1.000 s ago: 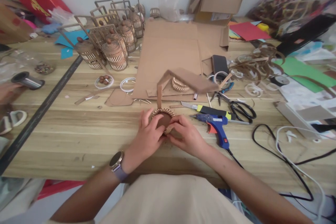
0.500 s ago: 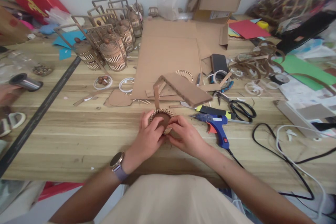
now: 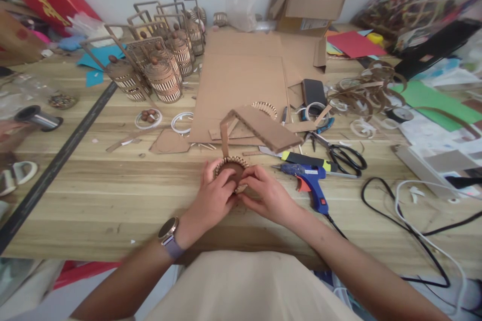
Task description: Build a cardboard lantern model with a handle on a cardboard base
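Both hands meet on a small round cardboard basket (image 3: 234, 166) with a ribbed rim, near the table's front middle. My left hand (image 3: 211, 194) grips its left side with the fingers curled over it. My right hand (image 3: 266, 191) pinches its right edge. A bent cardboard strip handle (image 3: 256, 125) rises from the basket and leans to the right above the table. A watch is on my left wrist.
A blue glue gun (image 3: 309, 180), a yellow-black utility knife (image 3: 301, 158) and scissors (image 3: 344, 153) lie just right of the hands. Flat cardboard sheets (image 3: 241, 80) lie behind. Several finished baskets (image 3: 158, 67) stand at back left. Cables (image 3: 414, 225) trail at right. Another person's hand (image 3: 9, 133) shows at far left.
The bent cardboard handle has swung down and to the right, uncovering a ribbed ring on the cardboard behind it. Both hands stay on the basket.
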Demonstrator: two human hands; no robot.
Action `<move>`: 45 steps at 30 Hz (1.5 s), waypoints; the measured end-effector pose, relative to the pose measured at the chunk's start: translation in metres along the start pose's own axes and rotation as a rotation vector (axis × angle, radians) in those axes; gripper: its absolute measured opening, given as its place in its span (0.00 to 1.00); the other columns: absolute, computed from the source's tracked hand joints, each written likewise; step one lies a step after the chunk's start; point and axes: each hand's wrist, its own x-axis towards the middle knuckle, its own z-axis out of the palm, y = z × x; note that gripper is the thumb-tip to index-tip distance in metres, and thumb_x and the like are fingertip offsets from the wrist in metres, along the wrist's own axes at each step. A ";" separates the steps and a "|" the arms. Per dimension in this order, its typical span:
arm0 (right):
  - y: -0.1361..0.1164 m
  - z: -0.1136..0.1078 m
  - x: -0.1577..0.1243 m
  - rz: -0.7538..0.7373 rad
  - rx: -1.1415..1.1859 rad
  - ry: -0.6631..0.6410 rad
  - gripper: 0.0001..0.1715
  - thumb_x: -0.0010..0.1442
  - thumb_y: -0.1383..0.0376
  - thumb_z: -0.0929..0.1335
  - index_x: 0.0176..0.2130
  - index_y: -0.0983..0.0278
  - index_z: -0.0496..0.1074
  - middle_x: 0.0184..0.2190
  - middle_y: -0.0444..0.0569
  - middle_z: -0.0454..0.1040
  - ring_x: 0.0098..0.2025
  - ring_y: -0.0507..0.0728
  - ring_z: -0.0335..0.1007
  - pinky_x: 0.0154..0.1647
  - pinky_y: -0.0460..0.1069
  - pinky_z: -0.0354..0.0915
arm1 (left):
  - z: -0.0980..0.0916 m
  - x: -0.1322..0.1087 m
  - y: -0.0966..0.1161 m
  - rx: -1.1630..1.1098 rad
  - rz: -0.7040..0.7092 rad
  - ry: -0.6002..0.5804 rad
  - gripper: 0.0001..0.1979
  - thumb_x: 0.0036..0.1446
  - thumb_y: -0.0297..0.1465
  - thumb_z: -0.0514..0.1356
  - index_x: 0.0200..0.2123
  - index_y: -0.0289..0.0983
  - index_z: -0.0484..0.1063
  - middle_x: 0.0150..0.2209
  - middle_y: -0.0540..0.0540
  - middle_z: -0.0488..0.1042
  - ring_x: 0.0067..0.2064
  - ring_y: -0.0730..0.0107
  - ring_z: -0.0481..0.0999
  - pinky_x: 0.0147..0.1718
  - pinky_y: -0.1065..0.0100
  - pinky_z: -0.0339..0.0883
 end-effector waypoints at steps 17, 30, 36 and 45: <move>0.000 0.000 0.000 -0.005 -0.025 0.000 0.05 0.60 0.69 0.68 0.39 0.63 0.72 0.42 0.54 0.70 0.44 0.59 0.70 0.44 0.54 0.71 | 0.000 0.002 0.001 -0.011 -0.020 -0.035 0.08 0.57 0.22 0.62 0.38 0.37 0.78 0.50 0.42 0.74 0.64 0.40 0.52 0.62 0.33 0.50; 0.002 0.001 0.001 -0.003 -0.019 0.017 0.04 0.60 0.70 0.69 0.37 0.61 0.71 0.41 0.53 0.69 0.42 0.58 0.71 0.42 0.53 0.71 | 0.000 -0.002 0.000 0.121 0.066 0.020 0.03 0.60 0.25 0.61 0.37 0.36 0.75 0.48 0.41 0.74 0.61 0.41 0.60 0.61 0.29 0.49; 0.004 0.003 0.000 -0.026 -0.039 0.020 0.06 0.60 0.69 0.69 0.40 0.62 0.71 0.41 0.52 0.69 0.44 0.58 0.71 0.43 0.53 0.71 | 0.001 -0.006 -0.001 0.167 0.105 0.039 0.03 0.61 0.26 0.60 0.38 0.34 0.74 0.48 0.37 0.73 0.60 0.42 0.63 0.60 0.28 0.51; 0.003 0.003 0.001 -0.007 -0.024 0.006 0.06 0.58 0.71 0.69 0.36 0.61 0.70 0.42 0.52 0.70 0.44 0.58 0.70 0.44 0.52 0.71 | 0.006 -0.014 -0.002 0.240 0.106 0.062 0.11 0.64 0.30 0.57 0.48 0.34 0.70 0.54 0.34 0.71 0.62 0.43 0.64 0.62 0.30 0.48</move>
